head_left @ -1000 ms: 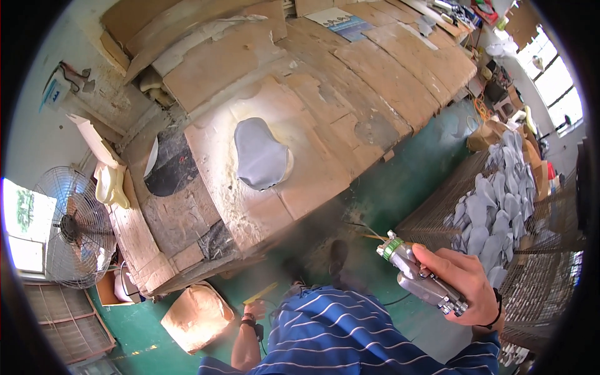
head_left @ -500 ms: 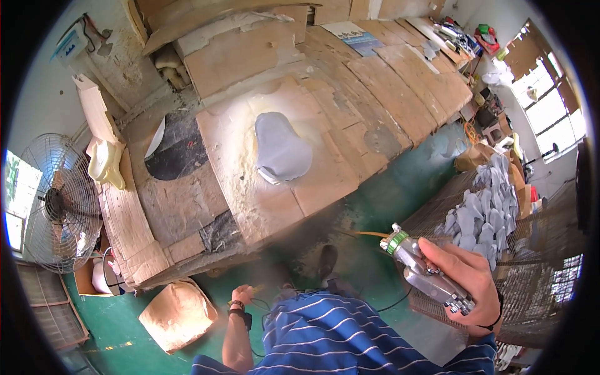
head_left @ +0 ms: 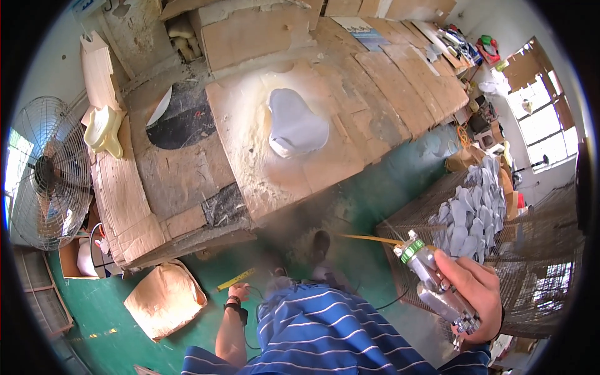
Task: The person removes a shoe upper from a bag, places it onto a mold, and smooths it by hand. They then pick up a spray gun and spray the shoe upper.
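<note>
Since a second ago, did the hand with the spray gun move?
Cannot tell. The right hand holding the spray gun stays beside the wire rack of grey pieces; only the camera view swings.

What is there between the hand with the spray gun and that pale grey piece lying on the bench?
Nothing visible blocks it. The right hand holds the spray gun over the green floor, and only open air and faint haze separate it from the grey piece on the powdery board.

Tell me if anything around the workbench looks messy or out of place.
Pale powdery overspray rings the grey shoe sole on the cardboard-covered bench, bleaching the board around it. The right hand holds a spray gun away from it; the left hand hangs empty.
</note>
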{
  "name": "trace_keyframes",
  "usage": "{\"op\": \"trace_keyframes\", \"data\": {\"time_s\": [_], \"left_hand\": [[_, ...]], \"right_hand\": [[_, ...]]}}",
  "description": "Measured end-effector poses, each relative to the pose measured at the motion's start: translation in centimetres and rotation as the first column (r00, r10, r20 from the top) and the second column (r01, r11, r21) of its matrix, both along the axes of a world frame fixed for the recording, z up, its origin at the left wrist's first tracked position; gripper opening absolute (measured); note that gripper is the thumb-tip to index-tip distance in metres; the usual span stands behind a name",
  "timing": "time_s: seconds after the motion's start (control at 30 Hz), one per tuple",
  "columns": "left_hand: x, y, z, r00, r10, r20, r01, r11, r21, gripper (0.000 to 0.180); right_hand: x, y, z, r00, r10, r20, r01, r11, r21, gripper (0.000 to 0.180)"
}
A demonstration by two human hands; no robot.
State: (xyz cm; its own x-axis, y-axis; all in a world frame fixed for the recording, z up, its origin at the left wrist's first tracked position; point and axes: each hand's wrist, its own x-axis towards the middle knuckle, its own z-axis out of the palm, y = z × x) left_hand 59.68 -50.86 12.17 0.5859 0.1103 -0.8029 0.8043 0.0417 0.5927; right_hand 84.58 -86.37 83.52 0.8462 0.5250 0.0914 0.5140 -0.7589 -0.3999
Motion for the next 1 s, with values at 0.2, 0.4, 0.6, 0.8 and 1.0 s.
{"op": "trace_keyframes", "data": {"time_s": [0.2,0.4,0.6,0.8,1.0], "left_hand": [[-1.7,-0.1,-2.1,0.989,-0.131,0.072,0.13,0.991,0.03,0.027],[0.6,-0.4,0.0,0.985,0.001,-0.172,-0.013,0.998,-0.067,0.046],[5.7,-2.4,4.7,0.99,0.136,-0.04,-0.129,0.982,0.141,0.042],[10.5,-4.2,7.7,0.949,0.239,0.203,-0.273,0.949,0.16,0.042],[19.4,-7.2,17.1,0.895,0.281,0.347,-0.363,0.91,0.198,0.036]], "right_hand": [[-3.1,-0.2,-0.4,0.996,-0.032,0.088,0.039,0.996,-0.075,0.049],[-4.4,-2.5,-0.3,0.998,-0.046,-0.041,0.045,0.999,-0.029,0.051],[-2.5,-7.8,-1.8,0.996,-0.017,-0.093,0.018,1.0,0.015,0.056],[0.4,-12.3,-1.9,0.979,0.113,-0.17,-0.091,0.987,0.134,0.055],[4.6,-16.9,-3.4,0.953,0.211,-0.215,-0.165,0.963,0.215,0.063]]}}
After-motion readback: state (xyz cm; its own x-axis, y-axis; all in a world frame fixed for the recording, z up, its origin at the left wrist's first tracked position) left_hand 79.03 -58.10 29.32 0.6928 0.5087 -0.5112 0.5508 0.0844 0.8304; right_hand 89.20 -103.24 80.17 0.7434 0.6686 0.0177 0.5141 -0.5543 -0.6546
